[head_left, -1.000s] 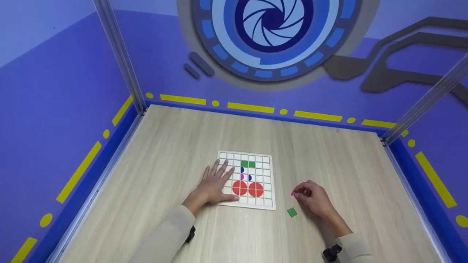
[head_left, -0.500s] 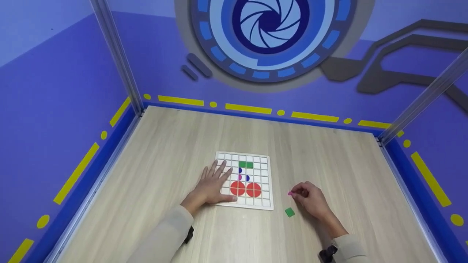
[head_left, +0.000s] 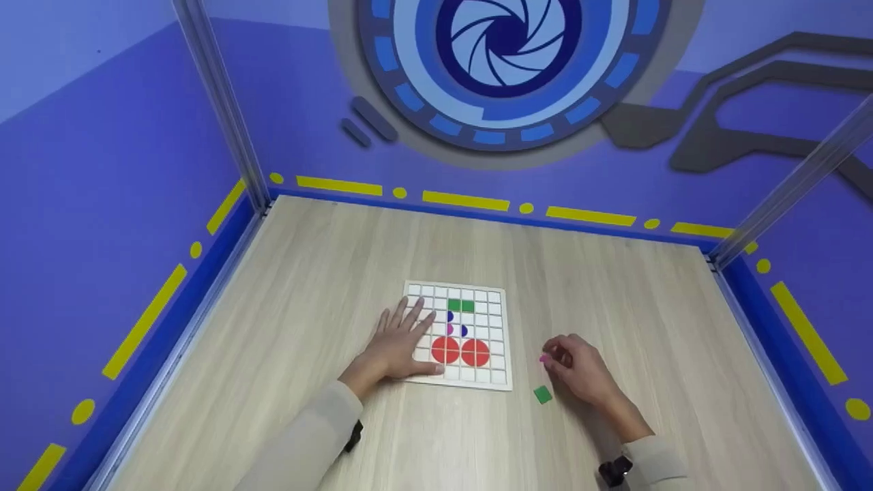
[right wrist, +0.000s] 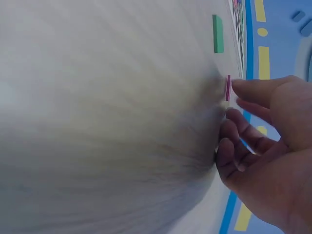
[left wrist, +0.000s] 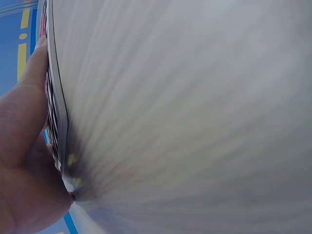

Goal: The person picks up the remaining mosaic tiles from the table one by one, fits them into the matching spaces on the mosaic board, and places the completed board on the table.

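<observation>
My left hand (head_left: 395, 349) lies with fingers spread on the left side of a white gridded puzzle board (head_left: 492, 377). Set into the board are two green squares (head_left: 461, 305), two dark blue half-circles (head_left: 464, 331), a pink half-circle (head_left: 449, 329) and red quarter-circles forming two discs (head_left: 445, 350). To the right of the board, my right hand (head_left: 583, 368) pinches a small magenta piece (head_left: 544, 358) between thumb and fingertips, close to the tabletop. The right wrist view shows this magenta piece (right wrist: 227, 87) edge-on by the thumb, its other fingers curled. A loose green square tile (head_left: 543, 395) lies just below that hand.
The light wood table (head_left: 341, 252) is enclosed by blue-purple walls with yellow marks along the bottom. Metal posts (head_left: 225, 102) stand at the back corners. In the left wrist view, the board's edge (left wrist: 58, 92) lies beside the thumb.
The magenta piece has turned slightly in my right fingertips and shows more of its face. My left hand stays on the board; the view shifts a little with the head.
</observation>
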`<state>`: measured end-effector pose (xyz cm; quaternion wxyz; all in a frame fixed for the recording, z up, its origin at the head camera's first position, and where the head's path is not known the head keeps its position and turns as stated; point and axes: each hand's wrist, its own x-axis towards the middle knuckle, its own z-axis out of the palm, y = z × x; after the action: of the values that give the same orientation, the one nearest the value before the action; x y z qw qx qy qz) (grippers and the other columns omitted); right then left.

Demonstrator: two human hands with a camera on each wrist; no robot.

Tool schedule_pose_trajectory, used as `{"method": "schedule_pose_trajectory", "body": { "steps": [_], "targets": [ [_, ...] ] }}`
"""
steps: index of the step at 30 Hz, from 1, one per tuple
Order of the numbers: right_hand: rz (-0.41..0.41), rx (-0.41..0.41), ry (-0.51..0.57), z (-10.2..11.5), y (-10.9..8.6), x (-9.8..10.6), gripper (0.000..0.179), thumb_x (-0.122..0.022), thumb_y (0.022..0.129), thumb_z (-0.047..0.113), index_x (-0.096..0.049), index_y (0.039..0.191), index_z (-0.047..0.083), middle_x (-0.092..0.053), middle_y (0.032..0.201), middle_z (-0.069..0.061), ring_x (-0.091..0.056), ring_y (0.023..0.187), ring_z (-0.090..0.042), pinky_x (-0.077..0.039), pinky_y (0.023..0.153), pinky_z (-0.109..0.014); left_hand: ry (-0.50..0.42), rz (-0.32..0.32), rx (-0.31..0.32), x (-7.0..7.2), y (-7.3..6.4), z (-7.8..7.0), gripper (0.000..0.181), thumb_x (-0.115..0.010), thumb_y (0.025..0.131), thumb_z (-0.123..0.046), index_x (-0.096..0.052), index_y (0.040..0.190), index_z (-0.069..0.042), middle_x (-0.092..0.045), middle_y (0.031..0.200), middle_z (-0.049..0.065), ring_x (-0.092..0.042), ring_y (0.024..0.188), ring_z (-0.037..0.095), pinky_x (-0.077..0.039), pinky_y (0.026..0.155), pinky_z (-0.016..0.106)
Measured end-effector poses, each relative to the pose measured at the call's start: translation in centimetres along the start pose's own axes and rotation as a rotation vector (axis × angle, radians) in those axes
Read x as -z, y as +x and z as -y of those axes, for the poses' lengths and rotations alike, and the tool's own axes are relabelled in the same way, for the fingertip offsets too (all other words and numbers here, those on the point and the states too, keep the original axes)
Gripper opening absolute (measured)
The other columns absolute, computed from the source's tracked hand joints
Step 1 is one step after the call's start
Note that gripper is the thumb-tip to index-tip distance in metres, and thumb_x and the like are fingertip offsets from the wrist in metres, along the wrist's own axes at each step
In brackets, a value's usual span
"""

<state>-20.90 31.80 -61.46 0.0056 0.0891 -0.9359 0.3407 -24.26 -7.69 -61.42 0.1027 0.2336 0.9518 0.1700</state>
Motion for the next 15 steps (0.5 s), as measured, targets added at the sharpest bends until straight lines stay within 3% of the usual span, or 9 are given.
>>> {"method": "schedule_pose_trajectory", "body": {
  "steps": [4,15],
  "targets": [
    [0.001,0.016,0.034,-0.32,0.21,0.03,0.014,-0.081,0.094,0.005,-0.078,0.106,0.011,-0.062,0.092,0.001,-0.055,0.082,-0.015,-0.047,0.069,-0.026,-0.011,-0.004,0.001,-0.12,-0.01,0.06,0.111,-0.066,0.088,-0.079,-0.025,0.17,-0.018,-0.004,0.178,0.013,0.003,0.162,0.042,-0.004,0.127,0.065],
    [0.0,-0.091,0.135,-0.74,0.15,-0.43,0.011,-0.08,0.095,0.005,-0.076,0.099,0.014,-0.067,0.095,0.0,-0.057,0.087,-0.018,-0.048,0.073,-0.026,0.0,-0.014,-0.015,-0.19,0.08,0.27,0.112,-0.064,0.087,-0.081,-0.025,0.17,-0.017,-0.005,0.178,0.013,0.002,0.162,0.044,-0.005,0.127,0.067]
  ]
}}
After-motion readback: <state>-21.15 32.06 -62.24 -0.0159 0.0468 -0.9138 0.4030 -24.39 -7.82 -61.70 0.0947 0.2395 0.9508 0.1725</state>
